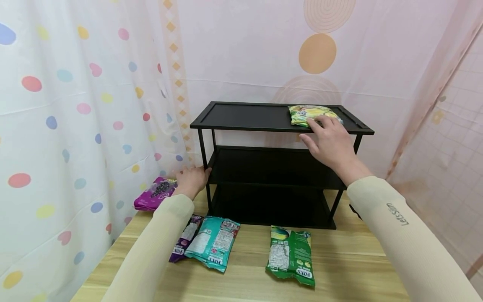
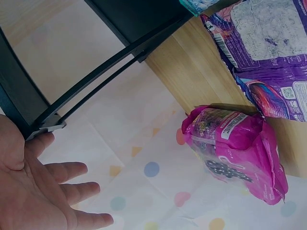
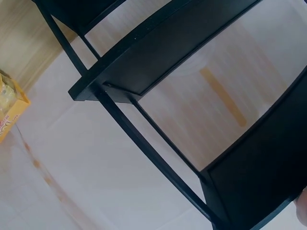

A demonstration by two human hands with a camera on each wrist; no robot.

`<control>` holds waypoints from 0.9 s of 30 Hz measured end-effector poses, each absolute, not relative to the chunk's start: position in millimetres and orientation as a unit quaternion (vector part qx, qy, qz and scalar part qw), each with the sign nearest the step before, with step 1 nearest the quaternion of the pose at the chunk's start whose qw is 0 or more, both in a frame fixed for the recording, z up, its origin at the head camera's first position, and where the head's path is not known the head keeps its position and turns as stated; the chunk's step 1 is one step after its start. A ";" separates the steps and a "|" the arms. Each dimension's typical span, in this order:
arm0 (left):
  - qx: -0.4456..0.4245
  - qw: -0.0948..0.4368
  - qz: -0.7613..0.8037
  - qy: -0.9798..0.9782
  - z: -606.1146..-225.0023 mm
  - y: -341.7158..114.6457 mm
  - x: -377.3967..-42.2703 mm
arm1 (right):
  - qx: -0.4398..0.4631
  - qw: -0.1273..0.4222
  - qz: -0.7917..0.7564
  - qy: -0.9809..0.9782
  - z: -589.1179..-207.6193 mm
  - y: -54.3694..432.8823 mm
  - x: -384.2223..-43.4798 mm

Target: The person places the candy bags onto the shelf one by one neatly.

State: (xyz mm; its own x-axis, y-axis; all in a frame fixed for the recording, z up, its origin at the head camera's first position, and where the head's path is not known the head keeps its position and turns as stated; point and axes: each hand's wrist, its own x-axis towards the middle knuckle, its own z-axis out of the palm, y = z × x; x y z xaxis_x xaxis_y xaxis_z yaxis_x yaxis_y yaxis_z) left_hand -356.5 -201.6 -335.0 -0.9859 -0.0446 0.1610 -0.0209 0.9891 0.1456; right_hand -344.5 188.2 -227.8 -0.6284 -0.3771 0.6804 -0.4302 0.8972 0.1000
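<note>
A black three-tier shelf rack (image 1: 249,116) stands on the table. My right hand (image 1: 332,140) touches a yellow-green snack bag (image 1: 311,112) at the right of its top tier, thumb held apart from the bag. In the right wrist view only a bit of that hand (image 3: 301,207) shows at the shelf's edge. My left hand (image 1: 191,179) is at the rack's left post, touching it. In the left wrist view the fingers (image 2: 79,193) are spread straight beside the shelf's corner. A magenta bag with a grape picture (image 1: 156,193) lies just left of this hand.
In front of the rack lie a purple bag (image 1: 186,239), a teal bag (image 1: 214,243) partly over it, and a green bag (image 1: 290,256) on the wooden table (image 1: 249,277). Yellow packaging (image 3: 10,105) shows at the right wrist view's left edge. Patterned curtains (image 1: 234,50) hang behind.
</note>
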 end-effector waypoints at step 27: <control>0.013 0.085 -0.080 -0.993 -336.5 -203.3 -358.3 | 0.231 0.274 0.030 -0.933 -213.3 182.9 -347.3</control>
